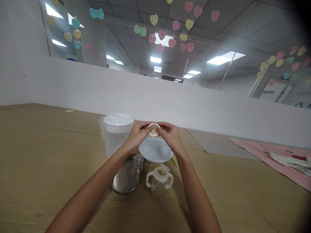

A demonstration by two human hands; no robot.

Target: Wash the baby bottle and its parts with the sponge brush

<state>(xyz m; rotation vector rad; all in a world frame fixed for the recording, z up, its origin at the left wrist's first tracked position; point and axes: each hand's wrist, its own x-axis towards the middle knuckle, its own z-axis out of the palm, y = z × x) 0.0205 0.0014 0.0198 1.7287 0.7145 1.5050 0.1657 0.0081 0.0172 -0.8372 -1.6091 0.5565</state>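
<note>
Both hands pinch a small round bottle nipple ring (154, 134) between them, off-white around a paler middle, above the basin. My left hand (139, 134) has its thumb on the ring's left side, and my right hand (171, 134) presses a thumb on its right side. Below them lies a pale blue-white basin (155, 152). Closer to me stands a clear baby bottle (159, 183) with two white handles and an open top. A clear bottle cap (139, 161) rests on the metal kidney tray (125, 179) under my left forearm.
A lidded, translucent pitcher (118, 136) stands left of the basin. Something thin and green (174, 161) lies by the basin's right edge. A pink cloth (257, 150) with a patterned cloth (291, 160) on it lies far right. A white wall (155, 100) borders the table's back.
</note>
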